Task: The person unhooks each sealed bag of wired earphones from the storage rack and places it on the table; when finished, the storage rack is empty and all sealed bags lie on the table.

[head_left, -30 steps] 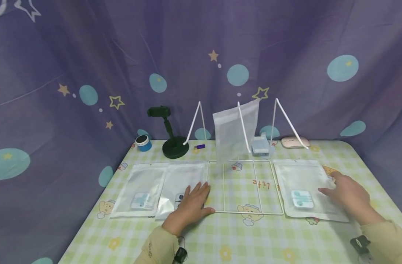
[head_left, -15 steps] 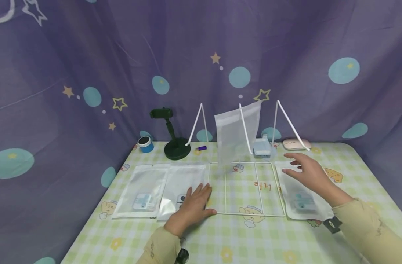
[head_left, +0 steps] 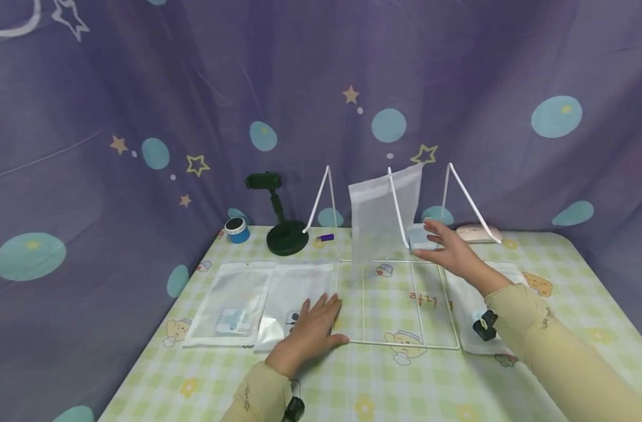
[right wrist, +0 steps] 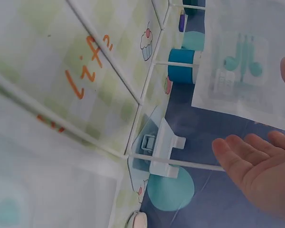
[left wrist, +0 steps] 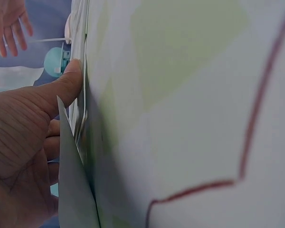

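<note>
A white wire rack (head_left: pixel 405 344) lies on the table, its bent arms rising at the back. From its middle arm hangs a frosted zip bag (head_left: pixel 379 217); in the right wrist view teal earphones (right wrist: pixel 242 59) show through it. My right hand (head_left: pixel 452 252) is in the air just right of this bag, fingers extended, holding nothing. With fingers spread, my left hand (head_left: pixel 312 331) rests over the rack's left edge and a flat frosted bag (head_left: pixel 299 287), partly covering the earphones inside. Another bag (head_left: pixel 228 299) lies left of it. A further bag (head_left: pixel 484 316) lies to the right, partly behind my right arm.
A dark green phone stand (head_left: pixel 287 237), a blue-and-white jar (head_left: pixel 237 230) and a purple USB stick (head_left: pixel 325 238) stand or lie at the back left. Behind the rack are a pale blue stand (head_left: pixel 420 237) and a pink mouse (head_left: pixel 479 233). A purple curtain (head_left: pixel 299 88) hangs behind the table.
My right hand has moved left and away from me, from above the right-hand bag to beside the hanging bag. My left hand has stayed in place. The head view has shifted slightly.
</note>
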The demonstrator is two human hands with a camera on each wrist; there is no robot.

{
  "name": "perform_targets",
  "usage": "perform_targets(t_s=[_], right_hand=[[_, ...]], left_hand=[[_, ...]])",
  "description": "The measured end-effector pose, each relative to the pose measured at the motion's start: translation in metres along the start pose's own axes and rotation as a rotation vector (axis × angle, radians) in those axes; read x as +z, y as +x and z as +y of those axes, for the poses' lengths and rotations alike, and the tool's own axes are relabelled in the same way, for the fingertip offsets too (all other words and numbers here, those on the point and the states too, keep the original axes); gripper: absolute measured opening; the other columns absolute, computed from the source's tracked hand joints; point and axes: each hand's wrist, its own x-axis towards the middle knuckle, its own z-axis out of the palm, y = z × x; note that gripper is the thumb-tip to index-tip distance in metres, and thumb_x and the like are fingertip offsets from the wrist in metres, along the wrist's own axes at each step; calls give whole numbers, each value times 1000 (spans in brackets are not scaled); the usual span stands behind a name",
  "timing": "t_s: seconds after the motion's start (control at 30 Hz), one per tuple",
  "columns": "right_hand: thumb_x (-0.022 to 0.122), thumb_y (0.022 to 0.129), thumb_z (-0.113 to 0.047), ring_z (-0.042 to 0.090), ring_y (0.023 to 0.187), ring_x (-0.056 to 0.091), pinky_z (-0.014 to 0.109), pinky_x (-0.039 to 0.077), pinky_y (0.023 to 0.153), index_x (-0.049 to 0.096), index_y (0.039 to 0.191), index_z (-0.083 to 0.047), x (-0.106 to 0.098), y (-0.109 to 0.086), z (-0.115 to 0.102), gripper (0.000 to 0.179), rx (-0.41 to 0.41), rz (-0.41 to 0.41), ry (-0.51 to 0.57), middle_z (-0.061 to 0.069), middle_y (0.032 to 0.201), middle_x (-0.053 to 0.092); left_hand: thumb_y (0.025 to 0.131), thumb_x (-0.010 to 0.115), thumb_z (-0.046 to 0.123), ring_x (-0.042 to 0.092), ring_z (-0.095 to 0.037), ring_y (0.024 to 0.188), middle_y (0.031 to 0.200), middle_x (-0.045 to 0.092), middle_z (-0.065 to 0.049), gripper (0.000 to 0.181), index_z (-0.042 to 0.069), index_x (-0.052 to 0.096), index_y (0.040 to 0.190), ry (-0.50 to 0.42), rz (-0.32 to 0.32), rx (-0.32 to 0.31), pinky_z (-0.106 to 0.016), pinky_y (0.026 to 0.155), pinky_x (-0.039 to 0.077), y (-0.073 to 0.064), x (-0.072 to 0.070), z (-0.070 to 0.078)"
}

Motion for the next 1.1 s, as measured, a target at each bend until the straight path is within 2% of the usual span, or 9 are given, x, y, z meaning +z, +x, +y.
perform_targets(t_s=[0.33, 0.43, 0.53, 0.73, 0.8, 0.97, 1.1], right_hand=[[69, 91, -14, 54, 138, 20, 60, 32, 106, -5, 155, -1, 14, 25, -2, 98, 68, 24, 158, 34, 156, 7], [70, 91, -15, 56, 137, 20, 61, 33, 105, -8, 155, -4, 17, 28, -2, 101, 87, 29, 183, 35, 154, 13], [69, 91, -14, 55, 136, 25, 59, 36, 104, -8, 155, -5, 18, 28, -3, 100, 84, 48, 177, 36, 148, 25], [64, 92, -7, 52, 122, 46, 54, 46, 96, 5, 154, 3, 19, 27, -3, 86, 76, 102, 144, 34, 128, 44], [65, 92, -7, 50, 116, 52, 52, 48, 92, 14, 152, 5, 20, 26, -3, 79, 75, 113, 132, 33, 123, 48], [64, 93, -6, 45, 105, 59, 45, 53, 83, 38, 137, 12, 24, 22, -8, 53, 42, 128, 96, 34, 117, 55], [64, 94, -8, 37, 99, 61, 37, 52, 79, 49, 127, 14, 26, 22, -2, 43, 35, 147, 58, 31, 114, 60]], left_hand=[[86, 67, 52, 23, -32, 145, 157, 31, -11, 86, 6, 35, 151, 17, -8, -10, -61, 114, 14, 0, 3, 0], [86, 67, 53, 23, -32, 145, 157, 31, -11, 86, 6, 35, 151, 22, -12, -12, -60, 114, 14, 0, 2, 1], [86, 67, 52, 23, -32, 145, 157, 31, -11, 86, 6, 35, 151, 21, -8, -15, -61, 114, 14, 0, 1, 1], [86, 68, 51, 24, -33, 145, 156, 32, -12, 85, 5, 36, 150, 21, -1, -14, -61, 113, 14, -1, 0, 2], [86, 68, 51, 24, -33, 145, 156, 32, -11, 85, 5, 36, 150, 20, -3, -17, -61, 114, 14, 0, 0, 2], [86, 68, 52, 23, -32, 145, 157, 31, -10, 86, 6, 36, 151, 17, -13, -32, -60, 114, 14, 1, 0, 3], [86, 68, 52, 24, -31, 145, 157, 32, -10, 85, 6, 36, 150, 18, -18, -36, -60, 114, 14, 1, 0, 4]])
